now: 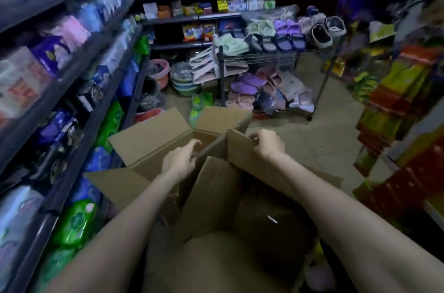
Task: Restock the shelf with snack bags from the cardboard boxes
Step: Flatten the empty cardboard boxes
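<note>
Plain brown cardboard box (153, 146), green packets (74, 223), purple slippers (247, 82)

A small shop aisle: dark shelves (79, 91) packed with packaged goods, a wire rack (269, 57) of slippers beyond them, stacked basins (182, 81) beside that rack.

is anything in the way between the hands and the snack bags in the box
Yes. The raised cardboard flap stands between them; the left hand and right hand both grip its edge. No snack bags are visible: the near box interior is dark and the contents cannot be made out.
</note>
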